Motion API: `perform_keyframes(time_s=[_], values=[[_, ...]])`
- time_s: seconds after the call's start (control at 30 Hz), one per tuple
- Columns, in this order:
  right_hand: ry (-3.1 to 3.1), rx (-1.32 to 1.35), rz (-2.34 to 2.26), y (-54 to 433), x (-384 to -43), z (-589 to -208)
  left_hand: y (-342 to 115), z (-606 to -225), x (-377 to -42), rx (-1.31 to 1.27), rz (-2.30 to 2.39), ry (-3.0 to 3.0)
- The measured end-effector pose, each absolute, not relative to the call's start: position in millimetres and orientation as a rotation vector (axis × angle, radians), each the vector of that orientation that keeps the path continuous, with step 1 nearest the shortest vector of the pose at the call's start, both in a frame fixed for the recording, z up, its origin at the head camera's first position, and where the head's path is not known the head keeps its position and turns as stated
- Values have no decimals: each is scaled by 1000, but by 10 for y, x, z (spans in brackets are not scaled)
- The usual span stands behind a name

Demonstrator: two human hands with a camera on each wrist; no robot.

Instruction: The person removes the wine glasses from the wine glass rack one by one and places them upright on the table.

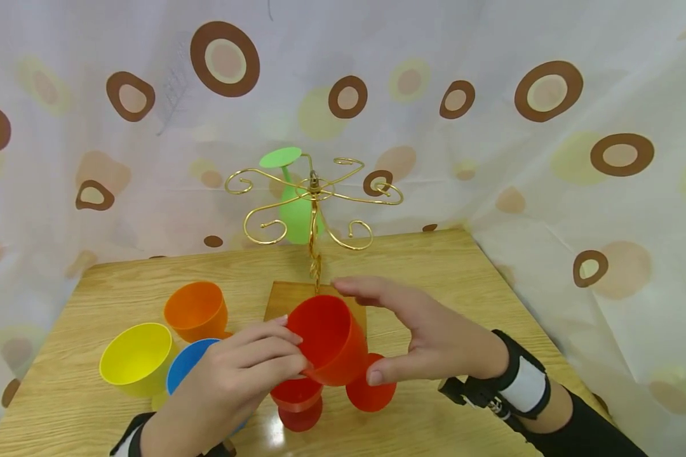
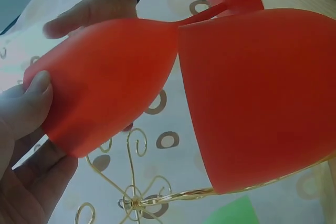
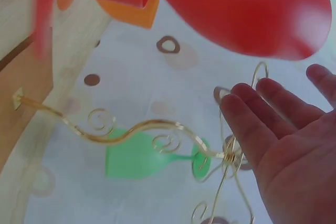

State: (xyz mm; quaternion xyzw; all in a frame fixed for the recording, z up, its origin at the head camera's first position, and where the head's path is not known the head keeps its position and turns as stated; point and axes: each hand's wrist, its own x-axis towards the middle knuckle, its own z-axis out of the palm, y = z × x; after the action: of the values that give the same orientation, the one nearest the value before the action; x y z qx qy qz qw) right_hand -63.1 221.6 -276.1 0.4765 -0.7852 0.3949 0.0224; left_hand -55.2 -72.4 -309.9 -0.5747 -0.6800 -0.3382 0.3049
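My left hand (image 1: 234,374) pinches the rim of a red plastic goblet (image 1: 343,355), thumb on one side and fingers on the other. The goblet is tilted above the table, its mouth toward the back left. To its right, my right hand (image 1: 429,336) has its fingers spread; the right wrist view shows nothing in its palm (image 3: 299,156). Below the held goblet stands a second red goblet (image 1: 300,416). Behind both hands rises a gold wire rack (image 1: 314,190) with curled arms on a wooden base (image 1: 280,298). A green goblet (image 1: 295,216) hangs upside down from it.
At the left of the wooden table (image 1: 434,273) stand an orange goblet (image 1: 197,314), a yellow goblet (image 1: 137,358) and a blue goblet (image 1: 188,362), the blue one partly hidden by my left hand. A patterned cloth (image 1: 411,51) hangs behind the table and along its right.
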Motion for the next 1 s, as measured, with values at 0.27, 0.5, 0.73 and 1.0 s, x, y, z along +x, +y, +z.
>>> perform_keyframes(time_s=[0.27, 0.5, 0.73, 1.0], values=[[-2461, 1587, 1156, 1988, -675, -2741, -726, -3134, -543, -1635, -851, -1821], [-2456, 1567, 1186, 1947, -659, -2790, -705, -3126, -542, -1645, -823, -1815], [-2433, 1476, 1281, 2049, -680, -2861, -705, -3046, -545, -1577, -829, -1716], [-2623, 1187, 1279, 2339, -769, -3094, -857, -3019, -569, -1521, -903, -1652]])
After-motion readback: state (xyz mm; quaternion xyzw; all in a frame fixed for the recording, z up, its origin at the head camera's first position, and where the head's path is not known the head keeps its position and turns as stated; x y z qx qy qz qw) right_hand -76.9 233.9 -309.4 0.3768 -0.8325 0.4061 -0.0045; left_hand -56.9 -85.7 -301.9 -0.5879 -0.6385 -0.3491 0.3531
